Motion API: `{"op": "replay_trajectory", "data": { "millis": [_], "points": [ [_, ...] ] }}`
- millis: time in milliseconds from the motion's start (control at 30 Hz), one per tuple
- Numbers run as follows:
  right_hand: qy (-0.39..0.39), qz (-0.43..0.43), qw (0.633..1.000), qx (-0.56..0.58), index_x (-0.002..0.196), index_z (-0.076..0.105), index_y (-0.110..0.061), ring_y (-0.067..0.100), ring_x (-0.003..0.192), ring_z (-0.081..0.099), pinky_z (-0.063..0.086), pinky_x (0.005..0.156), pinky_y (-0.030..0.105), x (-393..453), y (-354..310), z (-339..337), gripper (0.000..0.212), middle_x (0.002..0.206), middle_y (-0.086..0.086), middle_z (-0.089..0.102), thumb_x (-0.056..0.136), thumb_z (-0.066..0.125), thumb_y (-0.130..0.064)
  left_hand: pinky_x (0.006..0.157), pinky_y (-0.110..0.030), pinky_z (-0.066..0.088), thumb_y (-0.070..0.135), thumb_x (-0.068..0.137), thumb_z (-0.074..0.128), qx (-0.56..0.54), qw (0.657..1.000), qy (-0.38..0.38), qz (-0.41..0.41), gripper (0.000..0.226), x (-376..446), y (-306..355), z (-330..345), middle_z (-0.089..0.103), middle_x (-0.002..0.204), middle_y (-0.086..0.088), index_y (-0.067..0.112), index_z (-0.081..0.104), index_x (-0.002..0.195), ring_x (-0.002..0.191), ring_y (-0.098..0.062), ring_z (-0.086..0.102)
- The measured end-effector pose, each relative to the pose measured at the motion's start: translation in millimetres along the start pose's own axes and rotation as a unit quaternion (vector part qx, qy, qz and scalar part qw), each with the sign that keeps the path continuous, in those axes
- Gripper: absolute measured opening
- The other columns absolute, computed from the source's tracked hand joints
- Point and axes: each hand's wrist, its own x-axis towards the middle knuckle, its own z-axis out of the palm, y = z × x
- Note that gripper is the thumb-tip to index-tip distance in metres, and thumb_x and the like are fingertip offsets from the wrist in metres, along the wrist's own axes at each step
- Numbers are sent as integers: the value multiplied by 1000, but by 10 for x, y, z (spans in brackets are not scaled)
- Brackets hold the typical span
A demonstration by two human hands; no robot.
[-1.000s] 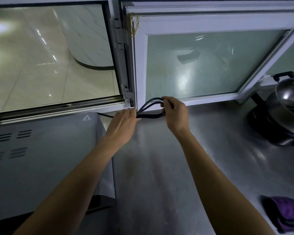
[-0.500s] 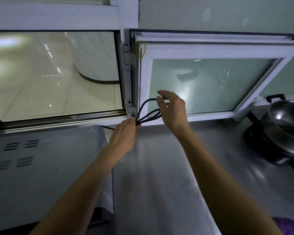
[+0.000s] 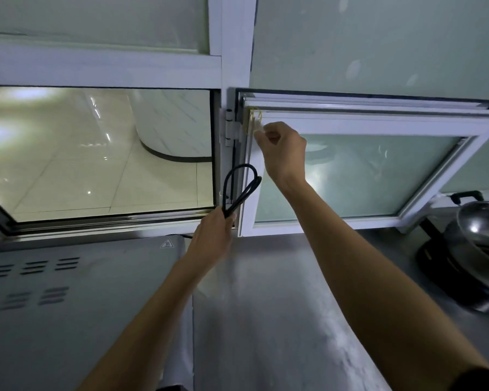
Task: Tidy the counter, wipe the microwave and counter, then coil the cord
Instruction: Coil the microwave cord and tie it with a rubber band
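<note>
Head view: cord (image 3: 239, 190) loops being gripped by left hand (image 3: 213, 235), standing up above fist, over microwave (image 3: 76, 300) corner. Yellow band (image 3: 256, 119) being pinched by right hand (image 3: 283, 148) on window frame (image 3: 378, 124), above cord.

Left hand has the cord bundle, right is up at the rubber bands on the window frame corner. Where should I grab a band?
Pinch the loose lower loop of the rubber bands, hanging at the window frame's upper-left corner. Come from the right and below, as the right hand is placed; the left hand holds the cord.
</note>
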Motion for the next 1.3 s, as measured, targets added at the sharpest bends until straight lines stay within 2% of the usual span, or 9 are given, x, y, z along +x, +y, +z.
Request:
{"op": "replay_trajectory", "data": {
  "millis": [133, 367, 567, 633, 733, 833, 967, 1200, 1300],
  "points": [
    [26, 23, 999, 15, 100, 69, -15, -2, 77, 63, 45, 65, 5, 161, -29, 104, 22, 85, -12, 68, 96, 65, -36, 69, -35, 32, 26, 106, 39, -33, 999, -5, -17, 21, 42, -23, -35, 53, 85, -1, 16, 47, 89, 82, -27, 50],
    [73, 34, 997, 6, 89, 72, -16, 6, 73, 66, 58, 72, 26, 301, -50, 252, 16, 79, -11, 70, 90, 71, -32, 59, -38, 32, 19, 104, 38, -71, 997, -16, -34, 25, 65, -54, -31, 53, 74, 0, 14, 47, 81, 67, -20, 48],
    [85, 28, 996, -31, 90, 66, -20, 7, 74, 64, 56, 68, 28, 272, -37, 329, 19, 81, -12, 67, 85, 77, -34, 61, -37, 33, 19, 105, 39, -80, 996, -23, -24, 24, 17, -29, -67, 56, 79, -5, 12, 50, 85, 68, -20, 48],
    [97, 30, 994, -45, 91, 66, -19, 8, 74, 63, 57, 70, 32, 284, -32, 344, 17, 82, -11, 68, 88, 73, -35, 60, -35, 34, 18, 105, 39, -81, 996, -20, -17, 26, -2, -43, -85, 54, 76, -4, 12, 48, 82, 67, -19, 48],
    [105, 31, 991, -79, 91, 69, -19, 11, 75, 64, 57, 72, 39, 309, -40, 354, 14, 83, -11, 69, 90, 69, -33, 64, -37, 35, 18, 104, 38, -78, 997, -19, -3, 23, -14, -85, -100, 56, 81, -6, 7, 52, 89, 75, -27, 51],
    [99, 16, 988, -113, 88, 69, -21, 14, 75, 65, 57, 73, 41, 287, -82, 362, 17, 80, -13, 68, 92, 64, -36, 70, -36, 35, 21, 105, 39, -80, 997, -23, -4, 20, -12, -127, -89, 56, 86, -5, 11, 51, 92, 80, -28, 50],
    [96, 5, 988, -125, 87, 69, -18, 19, 75, 65, 57, 72, 42, 274, -143, 368, 22, 80, -8, 69, 94, 61, -37, 70, -38, 36, 27, 105, 40, -88, 995, -37, -18, 22, -27, -132, -76, 58, 87, -5, 11, 51, 94, 83, -32, 53],
    [71, -59, 972, -218, 88, 66, -13, 22, 71, 61, 52, 68, 34, 294, -168, 306, 18, 82, 1, 70, 96, 56, -25, 72, -37, 38, 28, 105, 41, -87, 995, -36, -9, 23, -59, -174, -100, 60, 88, -5, 11, 55, 97, 82, -27, 52],
    [65, -80, 970, -218, 86, 65, -14, 20, 71, 62, 55, 66, 37, 293, -137, 298, 16, 81, -1, 70, 95, 57, -25, 72, -38, 40, 26, 105, 41, -85, 996, -32, -9, 24, -63, -198, -109, 60, 86, -5, 9, 56, 98, 81, -26, 53]
  ]
}}
